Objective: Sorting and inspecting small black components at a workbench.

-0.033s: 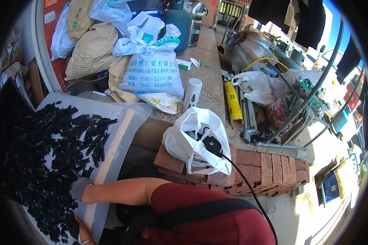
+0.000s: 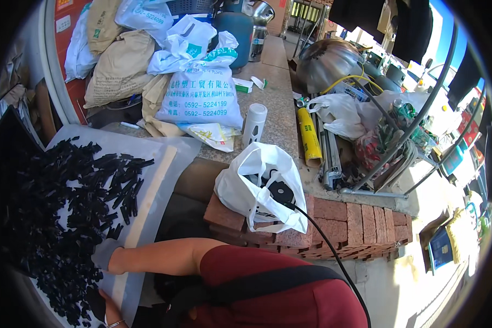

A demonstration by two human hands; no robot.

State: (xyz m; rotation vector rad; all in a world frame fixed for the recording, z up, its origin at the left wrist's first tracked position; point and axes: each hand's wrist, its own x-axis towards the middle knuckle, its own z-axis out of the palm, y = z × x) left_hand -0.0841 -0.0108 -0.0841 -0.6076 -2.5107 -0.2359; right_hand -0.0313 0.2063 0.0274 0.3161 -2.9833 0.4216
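Observation:
Many small, elongated black pieces (image 2: 76, 186), plastic-looking, lie heaped and scattered on a white sheet (image 2: 175, 147) at the left. My right hand (image 2: 105, 255), in a grey glove, reaches from the maroon sleeve to the right edge of the pile. Its fingers blend into the dark pieces, so its grip is hidden. Lower down, at the near edge of the pile, is my left hand (image 2: 98, 303), in a dark glove with a bracelet at the wrist. Its fingers too are lost against the black pieces.
A pale strip (image 2: 147, 202) runs along the sheet's right side. A white carrier bag (image 2: 240, 186) with a black device and cable stands on red bricks (image 2: 339, 221). Behind are a white bottle (image 2: 254, 123), a stuffed white sack (image 2: 199, 98), brown sacks (image 2: 120, 68) and a yellow cylinder (image 2: 309, 136).

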